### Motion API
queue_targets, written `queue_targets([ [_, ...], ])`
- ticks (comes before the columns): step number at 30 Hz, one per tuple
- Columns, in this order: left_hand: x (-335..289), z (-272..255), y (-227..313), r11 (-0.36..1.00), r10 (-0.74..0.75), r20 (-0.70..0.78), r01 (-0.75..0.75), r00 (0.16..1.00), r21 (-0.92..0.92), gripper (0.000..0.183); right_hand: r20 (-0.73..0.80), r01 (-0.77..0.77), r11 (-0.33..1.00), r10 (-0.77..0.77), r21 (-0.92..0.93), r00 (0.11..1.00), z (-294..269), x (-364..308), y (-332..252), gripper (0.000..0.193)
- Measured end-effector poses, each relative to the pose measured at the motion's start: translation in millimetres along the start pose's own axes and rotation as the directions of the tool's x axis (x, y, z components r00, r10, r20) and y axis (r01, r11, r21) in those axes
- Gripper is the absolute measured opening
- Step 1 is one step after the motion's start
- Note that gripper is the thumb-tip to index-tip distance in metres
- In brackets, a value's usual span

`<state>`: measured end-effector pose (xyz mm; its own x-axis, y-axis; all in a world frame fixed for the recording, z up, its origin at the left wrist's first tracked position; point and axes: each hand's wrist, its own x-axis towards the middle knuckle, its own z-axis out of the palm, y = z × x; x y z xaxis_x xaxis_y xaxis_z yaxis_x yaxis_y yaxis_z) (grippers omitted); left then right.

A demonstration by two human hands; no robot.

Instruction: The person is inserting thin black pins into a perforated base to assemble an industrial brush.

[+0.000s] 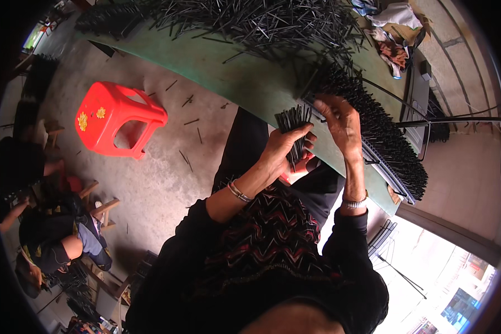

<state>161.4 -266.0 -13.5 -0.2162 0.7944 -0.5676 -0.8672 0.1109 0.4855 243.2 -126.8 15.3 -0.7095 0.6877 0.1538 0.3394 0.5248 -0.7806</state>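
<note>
Left hand [278, 146] grips bundle of thin, straight black sticks [293, 119] at near edge of smooth green tabletop [217, 67]; bundle's middle is covered. Right hand [343, 125] curls at bristly black row [392, 133]; contact obscured, can't tell if pinching.

No legible text or numbers; any print perhaps too small or blurred

Workshop is being indicated: green worktable [217, 69] being taken up by heaped black strips [256, 25], more being seen on concrete floor [150, 195].
</note>
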Motion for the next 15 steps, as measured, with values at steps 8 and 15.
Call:
queue_targets([
  [8, 10, -3, -7, 0.995, 0.016, 0.027, -0.013, 1.0, -0.101, 0.032, -0.181, -0.097, 0.994, 0.085, -0.056, 0.98, -18, -1, -22, 0.013],
  [15, 14, -4, -10, 0.992, 0.02, 0.052, -0.013, 0.998, -0.126, 0.033, -0.436, 0.044, 0.955, -0.175, -0.295, 0.883, -3, 24, -2, 0.011],
])
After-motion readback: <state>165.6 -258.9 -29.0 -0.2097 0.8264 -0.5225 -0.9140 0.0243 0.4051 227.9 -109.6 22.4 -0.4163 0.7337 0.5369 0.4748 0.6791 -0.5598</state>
